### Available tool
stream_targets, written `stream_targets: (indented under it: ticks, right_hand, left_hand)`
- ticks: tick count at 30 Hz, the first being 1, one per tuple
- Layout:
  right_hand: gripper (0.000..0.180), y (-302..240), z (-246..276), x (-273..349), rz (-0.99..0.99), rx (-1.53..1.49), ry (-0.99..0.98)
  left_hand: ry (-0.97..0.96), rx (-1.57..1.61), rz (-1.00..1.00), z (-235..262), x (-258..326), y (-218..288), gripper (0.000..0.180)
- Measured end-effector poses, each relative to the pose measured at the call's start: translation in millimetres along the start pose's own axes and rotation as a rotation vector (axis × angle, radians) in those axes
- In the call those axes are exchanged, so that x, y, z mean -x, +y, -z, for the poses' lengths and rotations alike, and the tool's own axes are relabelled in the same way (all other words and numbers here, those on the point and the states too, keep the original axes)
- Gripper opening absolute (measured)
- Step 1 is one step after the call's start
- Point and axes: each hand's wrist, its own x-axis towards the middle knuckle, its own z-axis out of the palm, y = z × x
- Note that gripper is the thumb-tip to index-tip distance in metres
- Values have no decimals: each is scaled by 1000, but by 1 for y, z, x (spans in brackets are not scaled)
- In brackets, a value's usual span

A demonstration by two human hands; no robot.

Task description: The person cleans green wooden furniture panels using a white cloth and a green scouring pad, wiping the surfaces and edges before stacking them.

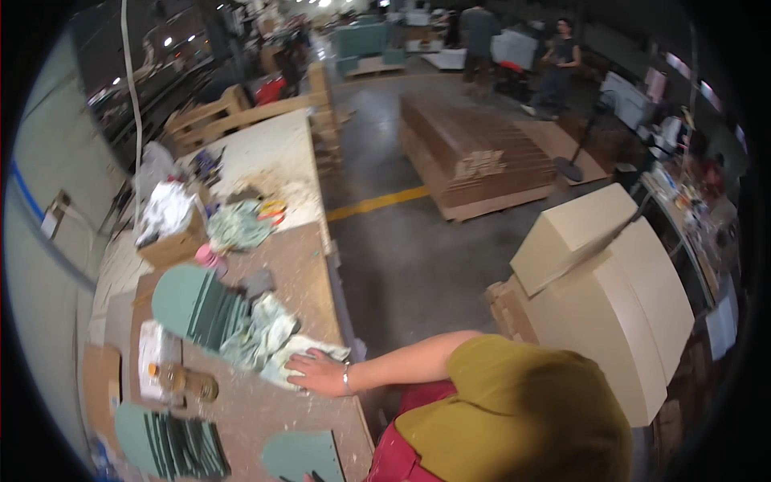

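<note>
My right hand point(317, 373) lies on a crumpled pale green and white cloth point(277, 341) on the workbench, its fingers spread over the fabric. A band circles that wrist. At the bottom edge only a fingertip-sized bit of my left hand point(307, 478) shows, beside small dark pieces and a green round-ended panel point(301, 455); its grip is hidden. Left of the cloth, several green round-ended panels point(183, 301) lean in a row. A second row of green panels point(138, 438) stands nearer me. Between the rows lies a clear bottle point(185, 381) with an orange cap.
The workbench point(309, 265) also bears a pink bottle point(210, 259), another green cloth point(239, 225) and a cardboard box point(173, 247) of white material. On the floor lies a long stack of brown boards point(482, 153). Large beige panels point(594, 297) stand at right. Two people point(554, 68) are far back.
</note>
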Motion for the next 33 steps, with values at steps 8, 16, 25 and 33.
stream_targets:
  ticks: [8,16,25,33]
  right_hand:
    - [54,-90,9,19,1,-367,-507]
    - [53,-80,20,33,-57,-606,-465]
    - [59,52,35,-20,-94,-102,-76]
    - [28,132,115,-69,-3,-709,-243]
  left_hand:
    - [-154,573,129,-3,41,32,79]
    - [103,1657,637,16,41,54,65]
    - [36,1853,559,56,8,50,49]
    - [248,1868,262,148,-157,136,46]
